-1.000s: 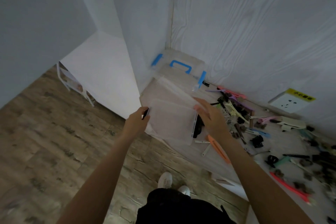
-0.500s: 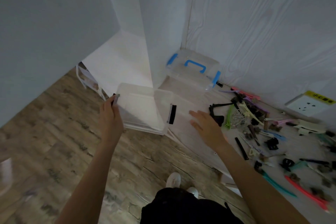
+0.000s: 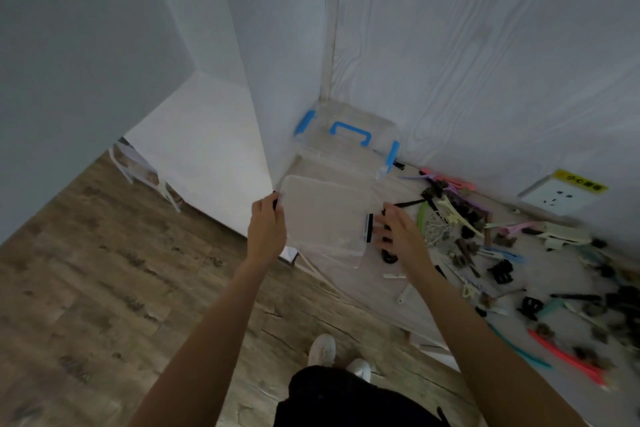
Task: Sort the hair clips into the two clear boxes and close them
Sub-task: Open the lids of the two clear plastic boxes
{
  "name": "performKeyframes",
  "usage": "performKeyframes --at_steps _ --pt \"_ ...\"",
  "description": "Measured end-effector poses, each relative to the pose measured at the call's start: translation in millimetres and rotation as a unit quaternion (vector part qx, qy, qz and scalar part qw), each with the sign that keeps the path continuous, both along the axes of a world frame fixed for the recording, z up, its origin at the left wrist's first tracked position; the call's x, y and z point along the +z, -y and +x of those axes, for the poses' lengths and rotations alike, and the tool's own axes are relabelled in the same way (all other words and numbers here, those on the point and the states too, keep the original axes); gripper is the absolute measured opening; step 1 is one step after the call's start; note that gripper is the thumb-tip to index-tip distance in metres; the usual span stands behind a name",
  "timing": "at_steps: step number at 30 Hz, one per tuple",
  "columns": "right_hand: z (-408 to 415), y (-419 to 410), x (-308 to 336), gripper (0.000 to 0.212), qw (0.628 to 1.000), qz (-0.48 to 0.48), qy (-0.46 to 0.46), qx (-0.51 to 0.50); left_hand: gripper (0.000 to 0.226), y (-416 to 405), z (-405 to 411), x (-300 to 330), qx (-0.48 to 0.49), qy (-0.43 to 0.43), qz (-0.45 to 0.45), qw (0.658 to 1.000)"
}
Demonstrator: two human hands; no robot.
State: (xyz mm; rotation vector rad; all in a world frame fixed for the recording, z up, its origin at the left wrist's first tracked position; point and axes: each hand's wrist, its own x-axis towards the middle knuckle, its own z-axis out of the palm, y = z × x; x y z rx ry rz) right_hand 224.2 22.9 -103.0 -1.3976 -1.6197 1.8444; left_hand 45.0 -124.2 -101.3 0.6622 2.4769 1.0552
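A clear box with black latches [image 3: 325, 215] lies at the left end of the pale table [image 3: 377, 295]. My left hand [image 3: 266, 222] grips its left edge at the latch. My right hand [image 3: 398, 229] is at the box's right side, fingers spread and loosely extended beside the right black latch, with a black clip partly under it. A second clear box with blue handle and latches [image 3: 346, 135] stands shut in the back corner. Many hair clips [image 3: 460, 218] in black, pink, purple, green and cream lie scattered over the table to the right.
White walls close in the table at the back and left. A wall socket with a yellow label [image 3: 557, 198] sits at the back right. The wooden floor, my white shoes [image 3: 322, 348] and a white rack [image 3: 145, 173] are below and to the left.
The clear box had been out past the table's left edge in my left hand; it has come back to the right, over the table end. My right hand has moved up to its right latch.
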Motion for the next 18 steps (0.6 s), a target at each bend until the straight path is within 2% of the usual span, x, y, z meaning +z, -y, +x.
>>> performKeyframes --at_steps 3,6,9,12,14,16,18 --pt "-2.0 -4.7 -0.3 0.032 0.994 0.058 0.070 0.061 0.036 -4.8 -4.1 -6.8 -0.008 -0.001 -0.029 1.000" --pt "-1.6 -10.8 8.2 0.032 0.977 0.167 0.120 0.065 0.038 -8.8 -4.6 -1.2 -0.003 -0.116 -0.049 0.992" --pt "-9.5 -29.3 23.9 0.036 0.943 0.294 0.138 0.065 0.037 -21.9 -7.1 14.7 -0.033 -0.213 0.004 0.977" --pt "-31.6 -49.3 31.3 0.042 0.898 0.405 0.139 0.099 0.040 -48.1 -15.9 27.7 -0.046 -0.154 0.061 0.985" --pt "-51.4 -64.1 31.3 0.047 0.920 0.363 0.127 0.073 0.047 -71.1 -26.7 27.6 -0.036 -0.074 0.060 0.995" --pt "-67.2 -78.5 30.7 0.056 0.957 0.260 0.124 0.036 0.057 -91.1 -36.9 23.1 -0.015 0.013 0.044 0.999" --pt "-74.2 -89.9 25.6 0.063 0.981 0.162 0.108 0.000 0.063 -105.2 -45.0 19.2 0.028 0.102 0.070 0.992"
